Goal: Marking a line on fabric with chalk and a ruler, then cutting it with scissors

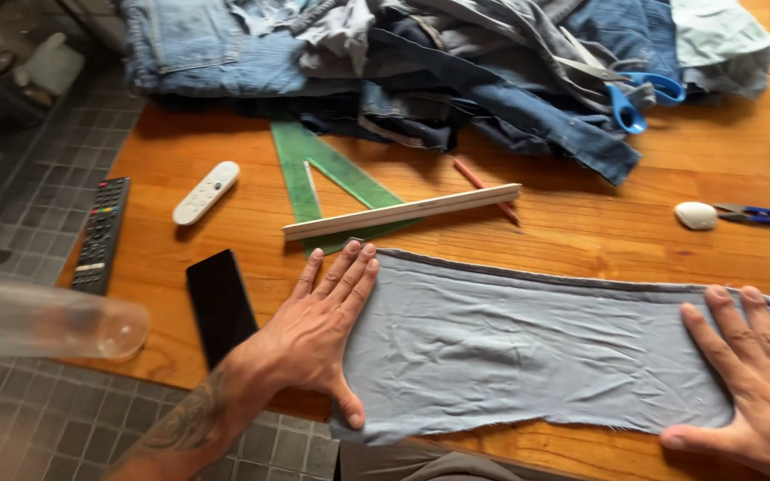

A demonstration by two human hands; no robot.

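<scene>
A long strip of grey-blue fabric [528, 343] lies flat along the near edge of a wooden table [599, 223]. My left hand [318, 334] presses palm down on the strip's left end, fingers together and pointing away from me. At the strip's right end my right hand [750, 383] lies flat as well, fingers spread, partly cut off by the frame. Neither hand grips anything.
A wooden ruler [403, 212] lies over a green set square [318, 178] with a red pencil [485, 190] beside it. Behind lie piled denim [456, 80] and blue-handled scissors [639, 93]. White chalk [695, 215], small snips [764, 215], a phone [220, 303], two remotes [100, 233] and a plastic bottle [46, 318] lie around.
</scene>
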